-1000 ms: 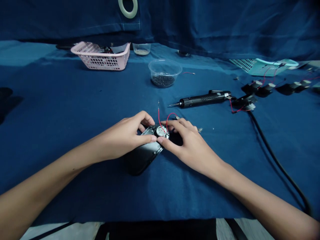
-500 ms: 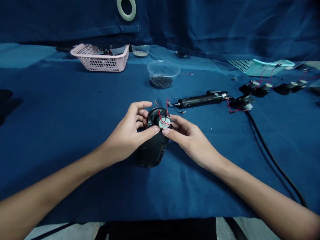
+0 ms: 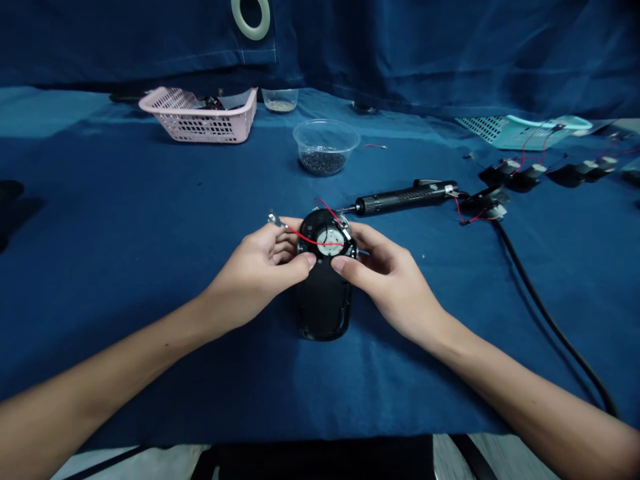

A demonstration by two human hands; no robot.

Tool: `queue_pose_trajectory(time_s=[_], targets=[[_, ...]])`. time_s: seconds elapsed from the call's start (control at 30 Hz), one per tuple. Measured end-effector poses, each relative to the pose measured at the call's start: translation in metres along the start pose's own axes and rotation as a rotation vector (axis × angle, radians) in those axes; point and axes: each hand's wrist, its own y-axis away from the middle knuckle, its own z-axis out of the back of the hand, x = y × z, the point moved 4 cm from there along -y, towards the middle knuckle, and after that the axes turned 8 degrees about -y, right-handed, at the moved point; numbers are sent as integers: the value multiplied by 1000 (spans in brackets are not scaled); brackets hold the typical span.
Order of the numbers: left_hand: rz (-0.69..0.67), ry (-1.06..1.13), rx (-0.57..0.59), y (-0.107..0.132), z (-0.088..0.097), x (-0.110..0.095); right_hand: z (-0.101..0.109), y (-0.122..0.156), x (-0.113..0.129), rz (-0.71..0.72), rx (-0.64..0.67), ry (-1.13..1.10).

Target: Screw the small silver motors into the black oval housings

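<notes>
Between my hands is a black plastic housing [image 3: 325, 303], rounded at its far end and lying lengthwise towards me. A small round white-topped motor [image 3: 331, 241] sits in its far part, with a red wire [image 3: 305, 238] running left to a small metal contact [image 3: 273, 218]. A second red loop rises at the far edge. My left hand [image 3: 267, 263] grips the housing's left side, thumb on top and fingers curled beside it. My right hand [image 3: 383, 263] grips the right side the same way. The fingertips under the edges are partly hidden.
Behind the housing lies a black electric screwdriver [image 3: 405, 199], its cable [image 3: 540, 300] curving to the right. A clear bowl of dark screws [image 3: 325, 160] stands further back. There are a pink basket [image 3: 210, 127], a teal basket [image 3: 525, 135] and several wired motor parts [image 3: 525, 177].
The housing has turned to point straighter towards me and shifted slightly right. The red wire with the contact now lies to the left over my fingers. Both hands keep their grip.
</notes>
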Motion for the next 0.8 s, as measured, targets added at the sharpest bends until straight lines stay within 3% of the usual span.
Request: queue_pose_trajectory(time_s=[0.47,0.8], targets=[[9,14,-4,3,-4,-3,1,4,0,-43,4,-49],[49,-33,-39,5,-3,-4,0,1,-9,-52,80,-242]])
